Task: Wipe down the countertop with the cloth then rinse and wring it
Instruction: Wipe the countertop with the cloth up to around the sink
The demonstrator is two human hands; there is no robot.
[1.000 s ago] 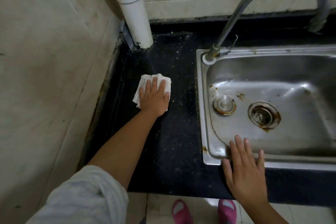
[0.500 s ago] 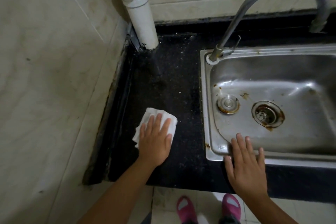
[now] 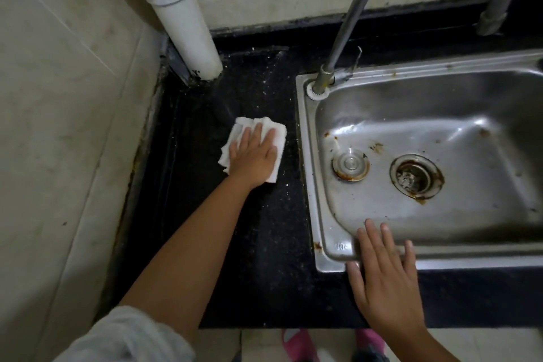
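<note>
While flat on cloth [image 3: 280, 135], left hand [image 3: 253, 157]

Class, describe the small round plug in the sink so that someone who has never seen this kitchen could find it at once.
Start at the steel sink set in the black countertop. On its floor lie two round fittings; the plug is the left one, nearer the faucet's base. Unlike the open, rusty drain beside it, it is smaller and closed by a clear cap.

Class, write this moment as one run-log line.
step: wiping | left hand: flat on cloth, countertop | right hand: flat on sink rim | tap: off
</note>
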